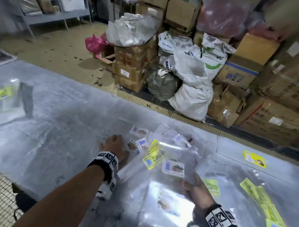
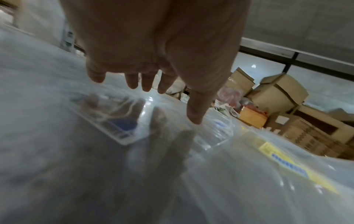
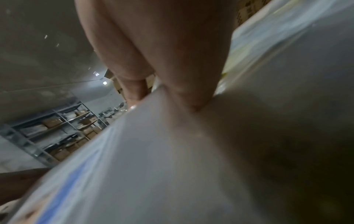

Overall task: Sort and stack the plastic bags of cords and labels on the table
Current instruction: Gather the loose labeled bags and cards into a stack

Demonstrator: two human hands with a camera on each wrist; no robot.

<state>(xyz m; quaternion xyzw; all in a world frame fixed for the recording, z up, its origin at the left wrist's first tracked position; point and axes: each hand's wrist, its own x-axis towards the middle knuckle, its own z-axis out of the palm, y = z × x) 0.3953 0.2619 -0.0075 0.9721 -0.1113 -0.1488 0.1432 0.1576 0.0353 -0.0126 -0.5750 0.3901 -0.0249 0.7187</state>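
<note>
Several clear plastic bags with white labels and brown cords [image 1: 138, 145] lie scattered mid-table, some with yellow labels [image 1: 152, 157]. My left hand [image 1: 114, 146] reaches flat over the table just left of them, fingers straight [image 2: 147, 84], above a clear bag with a white label [image 2: 122, 125]. My right hand [image 1: 196, 189] pinches the edge of a large clear bag holding a white labelled card [image 1: 173, 168]. In the right wrist view thumb and fingers [image 3: 191, 91] clamp that bag's pale surface [image 3: 153, 151].
The table [image 1: 59, 109] is covered in clear plastic sheet. Yellow-labelled bags [image 1: 264, 204] pile at the right, one more [image 1: 253, 159] near the far edge, another [image 1: 5, 92] far left. Cardboard boxes and sacks [image 1: 191, 77] crowd the floor beyond.
</note>
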